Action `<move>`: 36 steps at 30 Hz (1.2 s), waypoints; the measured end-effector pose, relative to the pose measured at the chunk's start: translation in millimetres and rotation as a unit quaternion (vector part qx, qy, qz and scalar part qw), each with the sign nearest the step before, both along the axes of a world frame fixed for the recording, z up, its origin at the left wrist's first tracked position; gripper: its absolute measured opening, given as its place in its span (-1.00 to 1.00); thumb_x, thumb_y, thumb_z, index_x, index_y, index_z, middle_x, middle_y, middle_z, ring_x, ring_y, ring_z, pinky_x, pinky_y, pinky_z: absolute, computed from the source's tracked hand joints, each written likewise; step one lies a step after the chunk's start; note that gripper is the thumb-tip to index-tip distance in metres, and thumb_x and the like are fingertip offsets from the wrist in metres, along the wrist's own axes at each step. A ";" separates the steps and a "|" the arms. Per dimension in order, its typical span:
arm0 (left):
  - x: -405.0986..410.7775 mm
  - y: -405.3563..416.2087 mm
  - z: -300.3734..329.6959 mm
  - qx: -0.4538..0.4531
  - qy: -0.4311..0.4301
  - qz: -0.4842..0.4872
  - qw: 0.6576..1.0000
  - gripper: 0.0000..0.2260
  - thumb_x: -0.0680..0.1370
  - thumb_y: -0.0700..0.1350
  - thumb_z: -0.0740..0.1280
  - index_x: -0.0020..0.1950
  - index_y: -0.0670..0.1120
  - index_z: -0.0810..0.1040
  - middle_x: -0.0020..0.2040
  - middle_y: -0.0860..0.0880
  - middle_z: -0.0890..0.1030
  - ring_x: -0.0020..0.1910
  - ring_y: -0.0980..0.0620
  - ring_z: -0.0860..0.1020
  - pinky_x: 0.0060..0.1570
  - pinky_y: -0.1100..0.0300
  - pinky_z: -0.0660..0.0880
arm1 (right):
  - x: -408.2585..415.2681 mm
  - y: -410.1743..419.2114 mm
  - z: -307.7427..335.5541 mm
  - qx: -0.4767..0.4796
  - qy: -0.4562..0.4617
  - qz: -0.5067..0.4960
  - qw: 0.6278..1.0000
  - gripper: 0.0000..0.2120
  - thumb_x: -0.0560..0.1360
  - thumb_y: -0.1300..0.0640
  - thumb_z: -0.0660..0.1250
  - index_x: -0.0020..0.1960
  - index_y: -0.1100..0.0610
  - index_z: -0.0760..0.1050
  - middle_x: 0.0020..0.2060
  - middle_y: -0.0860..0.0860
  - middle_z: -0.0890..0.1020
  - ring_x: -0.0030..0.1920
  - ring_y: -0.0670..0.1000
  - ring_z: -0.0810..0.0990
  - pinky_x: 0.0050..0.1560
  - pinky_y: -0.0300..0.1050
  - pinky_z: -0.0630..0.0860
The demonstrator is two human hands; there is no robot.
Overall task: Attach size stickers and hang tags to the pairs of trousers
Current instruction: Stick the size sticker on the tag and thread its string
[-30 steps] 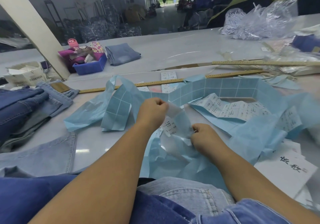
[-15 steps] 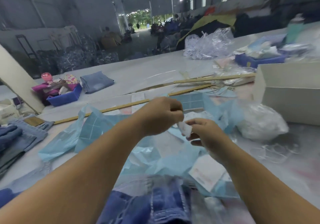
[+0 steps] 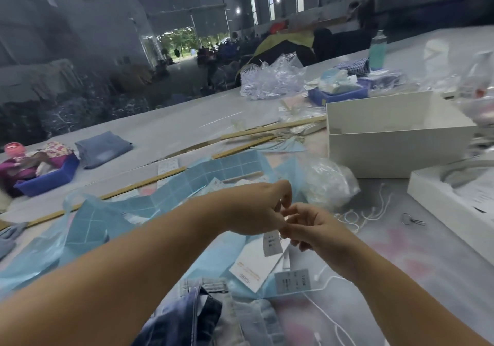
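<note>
Right now both hands meet above the middle of the table (image 3: 165, 129), fingertips together. The left hand (image 3: 256, 209) comes in from seven o'clock with its fingers curled down, and the right hand (image 3: 312, 228) comes in from five o'clock; between them they pinch a small white size sticker (image 3: 272, 243), which hangs just below the fingers with dark print on it. Which hand has the firmer hold I cannot tell, but both sets of fingers close on it.

Directly under the hands, at six o'clock, lies a white hang tag (image 3: 256, 268) with orange print, and just to its right a second small printed label (image 3: 292, 281). Both rest on crumpled blue backing sheets (image 3: 112, 228) that spread from nine o'clock across to the centre, some still showing a grid of squares. At the near edge, six o'clock, a pair of trousers (image 3: 203, 316) in blue denim sits bunched up, waistband towards the hands.

White strings (image 3: 369, 214) with loops lie scattered at three o'clock, near a clear bag (image 3: 328, 182) of something pale. Beyond that, at two o'clock, stands an open white box (image 3: 398, 137), and a second shallow box (image 3: 449, 206) sits at the right edge. Long wooden rulers (image 3: 144, 182) run diagonally across the table from nine o'clock towards one. Far off at ten o'clock there is a blue bin (image 3: 45, 179) of bright cloth and a folded denim piece (image 3: 103, 149) beside it.
</note>
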State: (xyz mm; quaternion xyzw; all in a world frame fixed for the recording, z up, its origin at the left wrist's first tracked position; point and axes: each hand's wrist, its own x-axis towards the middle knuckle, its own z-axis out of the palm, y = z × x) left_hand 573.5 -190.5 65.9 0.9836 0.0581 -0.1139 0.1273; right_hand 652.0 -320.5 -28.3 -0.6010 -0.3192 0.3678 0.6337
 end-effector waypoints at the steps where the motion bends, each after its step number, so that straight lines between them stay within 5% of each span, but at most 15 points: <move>1: 1.7 3.1 -4.2 0.003 0.004 0.001 1.000 -0.83 0.57 -0.10 0.26 0.09 0.07 0.31 -0.23 0.11 0.43 -0.28 0.13 0.38 -0.32 0.20 0.29 | 0.7 2.1 -3.2 0.002 0.007 0.003 1.000 -0.88 0.46 0.31 0.40 -0.05 0.13 0.61 -0.34 0.01 0.61 -0.39 -0.11 0.48 -0.35 -0.30 0.36; 7: 1.1 32.2 -40.4 0.039 -0.015 0.059 0.997 -0.69 0.56 -0.02 0.32 0.25 0.08 0.31 -0.20 0.14 0.44 -0.22 0.14 0.44 -0.23 0.18 0.47 | 0.1 26.9 -21.5 -0.067 -0.005 -0.078 0.995 -0.79 0.45 0.29 0.42 -0.34 0.11 0.60 -0.48 -0.01 0.56 -0.44 -0.07 0.44 -0.38 -0.25 0.37; 10: -4.4 52.3 -60.9 0.072 -0.042 0.146 0.986 -0.70 0.56 -0.03 0.30 0.28 0.07 0.37 -0.10 0.11 0.50 -0.14 0.11 0.50 -0.24 0.25 0.40 | -5.7 38.8 -36.2 -0.146 -0.009 -0.148 0.978 -0.82 0.46 0.20 0.41 -0.32 0.18 0.60 -0.46 0.01 0.61 -0.41 -0.01 0.45 -0.32 -0.11 0.39; 15: -21.4 70.8 -98.4 0.027 0.071 0.227 0.971 -0.79 0.56 0.03 0.32 0.03 -0.08 0.60 -0.01 0.00 0.63 -0.04 -0.01 0.56 -0.02 0.13 0.51 | -17.7 46.6 -52.9 -0.174 -0.023 -0.209 0.962 -0.75 0.45 0.16 0.39 -0.37 0.22 0.60 -0.44 -0.01 0.65 -0.47 -0.06 0.49 -0.45 -0.21 0.42; 20: -27.0 70.5 -113.7 -0.002 0.121 0.240 0.963 -0.74 0.51 0.01 0.39 0.02 -0.17 0.63 0.00 -0.08 0.66 -0.01 -0.05 0.60 -0.04 0.11 0.53 | -25.5 57.7 -57.3 -0.184 -0.040 -0.210 0.960 -0.76 0.44 0.22 0.36 -0.40 0.19 0.60 -0.41 -0.01 0.67 -0.45 -0.06 0.55 -0.56 -0.27 0.42; 24: -24.3 67.9 -119.6 0.004 0.119 0.242 0.963 -0.80 0.48 -0.02 0.40 -0.25 -0.08 0.48 -0.21 -0.01 0.58 -0.23 0.01 0.49 -0.26 0.18 0.43 | -26.7 61.4 -65.9 -0.207 -0.067 -0.210 0.953 -0.77 0.44 0.20 0.37 -0.39 0.17 0.60 -0.44 -0.03 0.66 -0.44 -0.05 0.62 -0.46 -0.17 0.52; 29: -23.8 68.5 -120.3 0.013 0.107 0.244 0.964 -0.71 0.47 -0.01 0.42 -0.34 -0.05 0.39 -0.32 0.02 0.49 -0.27 0.01 0.46 -0.25 0.16 0.40 | -31.9 59.3 -76.8 -0.277 -0.271 -0.228 0.893 -0.83 0.45 0.10 0.32 -0.31 0.08 0.53 -0.34 -0.08 0.60 -0.33 -0.10 0.56 -0.36 -0.15 0.52; 33: -21.8 64.8 -120.7 0.047 0.091 0.237 0.966 -0.68 0.47 0.00 0.42 -0.36 -0.05 0.36 -0.35 0.03 0.44 -0.33 0.03 0.42 -0.29 0.16 0.38 | -32.8 59.5 -74.5 -0.337 -0.423 -0.208 0.815 -0.83 0.51 -0.12 0.25 -0.05 -0.02 0.46 -0.13 -0.06 0.62 -0.24 0.00 0.50 -0.24 -0.13 0.47; 36: -20.8 62.5 -120.9 0.058 0.089 0.229 0.968 -0.71 0.49 0.00 0.40 -0.34 -0.04 0.38 -0.31 0.03 0.47 -0.34 0.05 0.42 -0.29 0.16 0.39 | -26.7 55.0 -68.8 -0.355 -0.450 -0.220 0.789 -0.54 0.50 -0.21 0.26 0.26 0.00 0.25 -0.04 -0.04 0.63 -0.12 0.06 0.61 -0.30 -0.11 0.39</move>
